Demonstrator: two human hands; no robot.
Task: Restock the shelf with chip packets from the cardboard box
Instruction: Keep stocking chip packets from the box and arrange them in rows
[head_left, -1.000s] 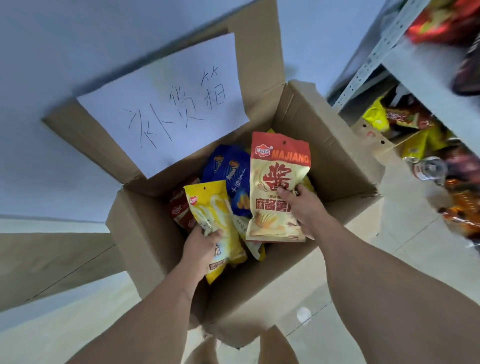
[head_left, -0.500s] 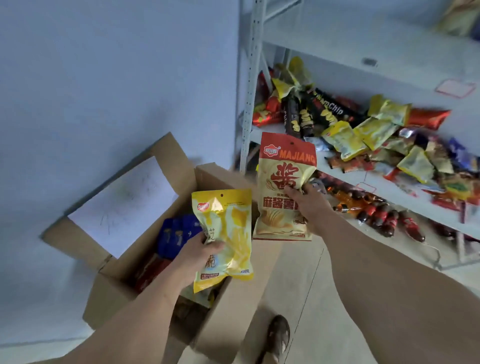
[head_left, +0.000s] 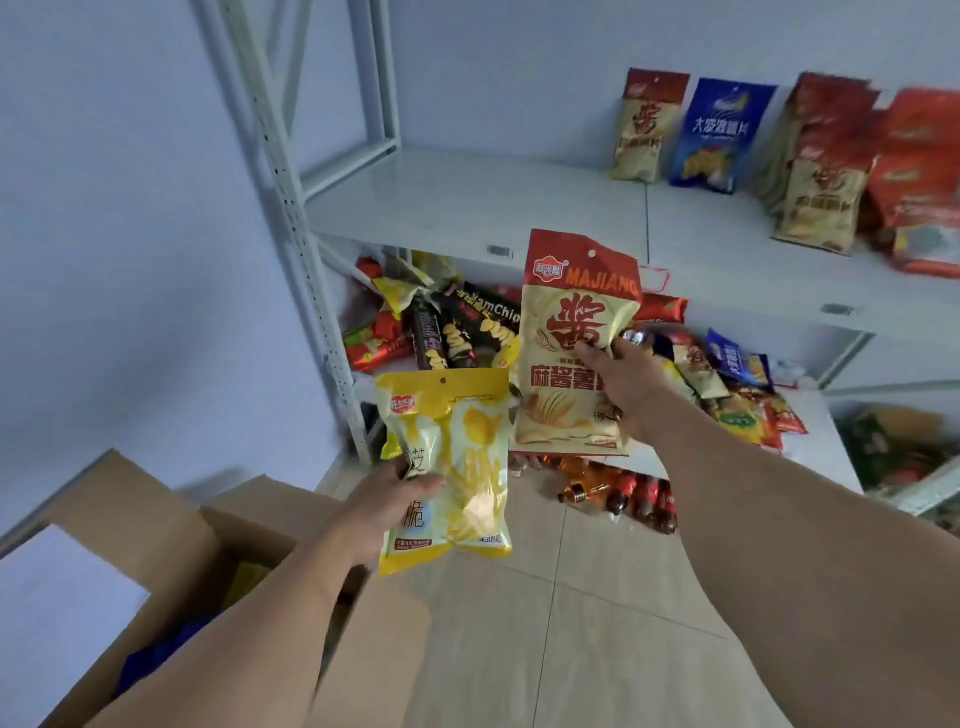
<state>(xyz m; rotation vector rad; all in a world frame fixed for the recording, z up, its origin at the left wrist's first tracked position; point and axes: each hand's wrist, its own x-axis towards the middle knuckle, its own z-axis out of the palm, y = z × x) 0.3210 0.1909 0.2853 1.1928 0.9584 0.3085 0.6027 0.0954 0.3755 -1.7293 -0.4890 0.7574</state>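
Two bare forearms reach into view from the bottom edge, one on each side. No sleeve, cuff or glove shows on either arm as far as the frame reaches. The left hand (head_left: 382, 506) is bare, with no ring, watch or band visible on its back or at the wrist. The right hand (head_left: 631, 384) is likewise bare, wrist uncovered, nothing worn on the fingers that show. The right forearm looks much broader than the left, swollen by the wide-angle lens near the frame's corner. Fingernails are too small and blurred to describe. No other part of the person shows.
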